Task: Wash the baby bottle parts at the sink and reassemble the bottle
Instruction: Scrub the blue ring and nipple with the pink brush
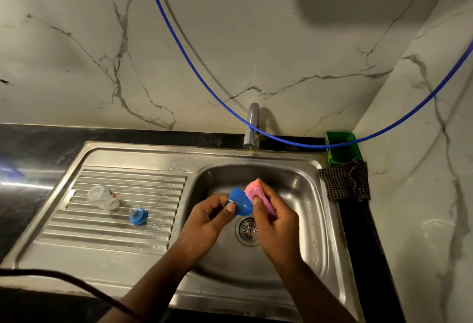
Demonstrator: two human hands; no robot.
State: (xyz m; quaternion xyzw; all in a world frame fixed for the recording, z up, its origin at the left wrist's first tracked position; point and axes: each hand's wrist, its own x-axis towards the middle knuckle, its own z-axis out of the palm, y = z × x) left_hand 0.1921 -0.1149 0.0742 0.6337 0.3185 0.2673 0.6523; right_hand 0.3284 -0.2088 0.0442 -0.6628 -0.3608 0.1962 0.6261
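The cap (239,204) was bright blue, the sponge (258,198) pink. On the steel-grey drainboard (102,240) lay a clear bottle (103,197) and a blue collar (138,216). A blue hose (194,61) crossed white, grey-veined marble (76,54); the tub (341,147) was green, the cloth (344,182) brown-checked.

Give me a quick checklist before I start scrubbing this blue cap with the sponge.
1. Blue cap held firmly by left hand: ok.
2. Pink sponge gripped in right hand, touching the cap: ok.
3. Work positioned over the sink basin: ok.
4. Faucet running: not ok, no stream visible.
5. Clear bottle and blue collar with nipple lying apart on the drainboard: ok.
6. Soap on sponge: cannot tell.
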